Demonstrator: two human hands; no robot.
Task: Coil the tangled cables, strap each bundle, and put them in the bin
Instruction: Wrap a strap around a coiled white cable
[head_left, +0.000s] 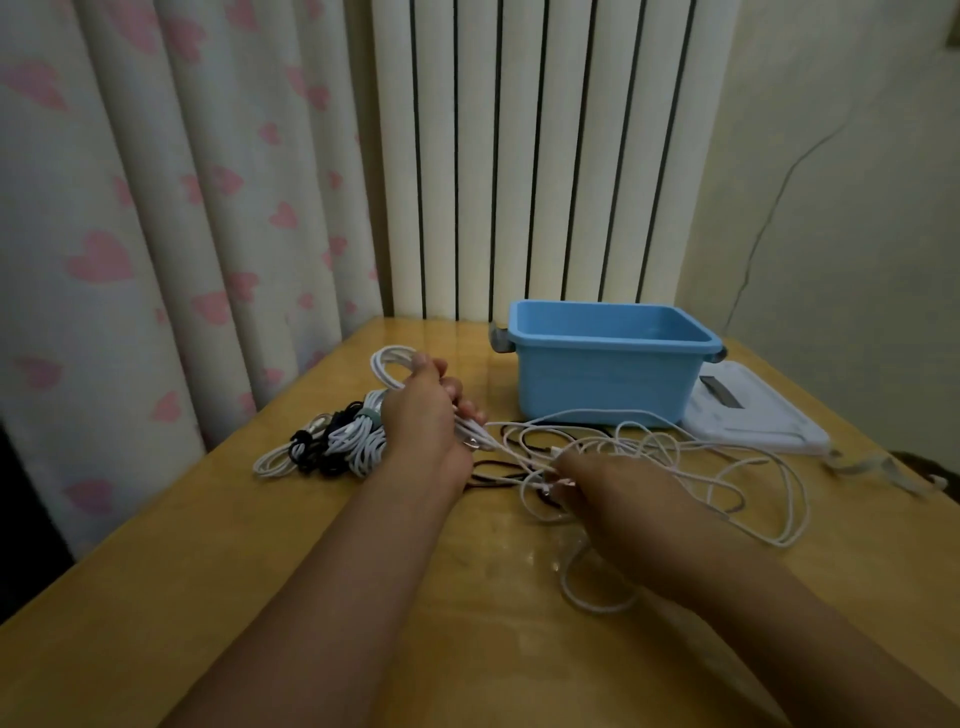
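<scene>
Head view. Two hands. Left hand (423, 415): grip curled round one white coil (390, 366), held just above the surface (260, 545). Right hand (613, 493): fingers pinching a strand of the tangle (675, 457); blur hides the exact fingertips.

One tangle of loose white cable with at least one dark strand, lying right of centre in front of the bin (605, 364). One blue bin, far right, open top; nothing visible inside. One white lid (763, 421) flat just right of the bin.

Bundles (332, 441) left of the left hand: black and white coils touching; count unclear, roughly four.

Surface: glossy yellow wood. Curtain (156, 208) with pink hearts at left, radiator (519, 156) behind, cracked wall (831, 208) right.
</scene>
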